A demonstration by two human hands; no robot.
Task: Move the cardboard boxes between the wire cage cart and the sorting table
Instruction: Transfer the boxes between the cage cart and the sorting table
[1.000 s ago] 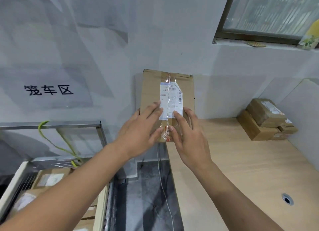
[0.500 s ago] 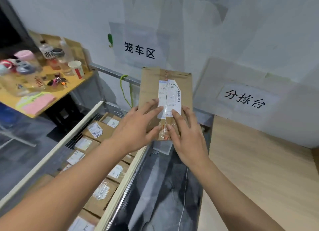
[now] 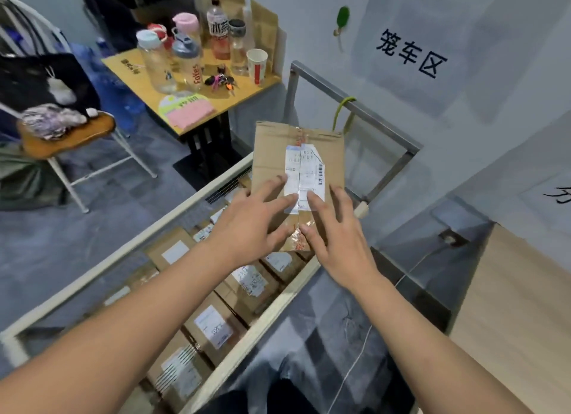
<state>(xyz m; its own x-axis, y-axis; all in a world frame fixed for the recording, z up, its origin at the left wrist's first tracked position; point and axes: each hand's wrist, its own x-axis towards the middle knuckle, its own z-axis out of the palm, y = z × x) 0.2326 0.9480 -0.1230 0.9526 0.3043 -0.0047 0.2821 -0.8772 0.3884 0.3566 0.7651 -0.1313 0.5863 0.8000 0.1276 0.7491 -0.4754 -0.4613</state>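
The cardboard box (image 3: 278, 154), a flat brown rectangle with a creased top edge, shiny tape down its seam and a torn white label (image 3: 304, 172), hangs in the air above the far end of the wire cage cart (image 3: 173, 217). The left hand (image 3: 247, 225) and right hand (image 3: 336, 237) carry it with fingers straight and spread on the labelled face and thumbs nearly meeting at the tape; any hold underneath is hidden. Labelled boxes (image 3: 213, 324) lie packed flat inside the cart's pale rails. Grey floor separates the cart from the light wooden sorting table (image 3: 525, 321). Half a second ago the box hung nearer that gap; it now sits further over the cart.
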